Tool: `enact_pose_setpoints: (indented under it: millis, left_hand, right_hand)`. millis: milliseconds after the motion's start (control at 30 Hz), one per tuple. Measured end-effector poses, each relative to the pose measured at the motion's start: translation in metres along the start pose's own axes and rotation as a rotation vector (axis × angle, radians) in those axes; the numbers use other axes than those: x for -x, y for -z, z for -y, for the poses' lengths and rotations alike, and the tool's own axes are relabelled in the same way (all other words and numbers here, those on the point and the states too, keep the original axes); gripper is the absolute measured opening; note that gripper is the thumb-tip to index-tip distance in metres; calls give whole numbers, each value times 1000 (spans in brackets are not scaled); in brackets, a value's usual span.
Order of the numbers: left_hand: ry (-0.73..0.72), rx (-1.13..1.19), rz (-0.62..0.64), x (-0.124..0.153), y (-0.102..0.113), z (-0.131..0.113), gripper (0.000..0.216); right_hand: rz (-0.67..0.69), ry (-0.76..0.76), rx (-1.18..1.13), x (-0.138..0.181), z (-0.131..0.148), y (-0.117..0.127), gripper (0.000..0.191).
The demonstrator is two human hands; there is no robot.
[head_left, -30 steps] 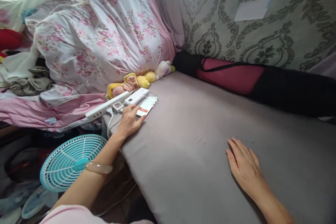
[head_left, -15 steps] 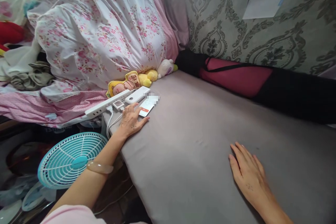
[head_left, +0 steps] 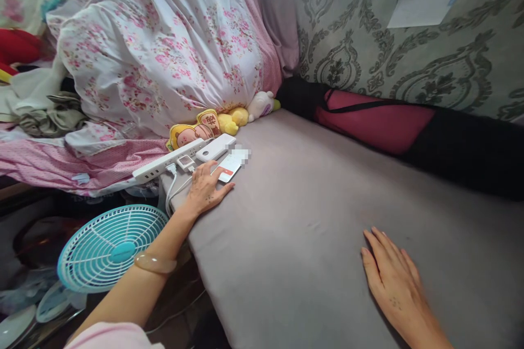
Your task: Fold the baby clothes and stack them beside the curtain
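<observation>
My left hand (head_left: 207, 190) is open at the near left edge of the grey surface (head_left: 286, 218), its fingers spread against a smartphone (head_left: 227, 173) with a lit white and orange screen. Just behind the fingers are a small white charger plug (head_left: 186, 163) and a white power bank-like block (head_left: 215, 147). A long white power strip (head_left: 167, 161) lies along the edge, with white cables hanging down from it. Flat on the grey surface at the right rests my right hand (head_left: 392, 282), open, holding nothing.
Plush toys (head_left: 233, 120) line the far edge, below a flowered cloth (head_left: 164, 43). A long black and dark-pink bag (head_left: 376, 120) lies along the patterned wall (head_left: 339, 22). A turquoise fan (head_left: 114, 251) stands below the left edge, beside my forearm.
The view has shifted slightly. My left hand stays at the phone with little visible movement; my right hand remains flat, appearing slightly lower and farther right in the picture.
</observation>
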State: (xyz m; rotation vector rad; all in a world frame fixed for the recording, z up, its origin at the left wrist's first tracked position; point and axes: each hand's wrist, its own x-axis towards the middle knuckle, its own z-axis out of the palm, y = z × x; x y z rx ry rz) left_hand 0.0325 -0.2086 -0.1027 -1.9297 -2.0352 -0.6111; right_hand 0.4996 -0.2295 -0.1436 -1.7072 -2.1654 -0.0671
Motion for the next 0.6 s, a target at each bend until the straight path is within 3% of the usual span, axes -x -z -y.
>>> enact_pose_setpoints:
  millis: [400,600]
  left_hand:
    - [24,-2,11,-1,-2,0,47]
    - [-32,-61,48,2,3,0,54]
  right_hand:
    - [-3,-1,4,1,0,0,61]
    - [-20,37,15,1,1,-1,54]
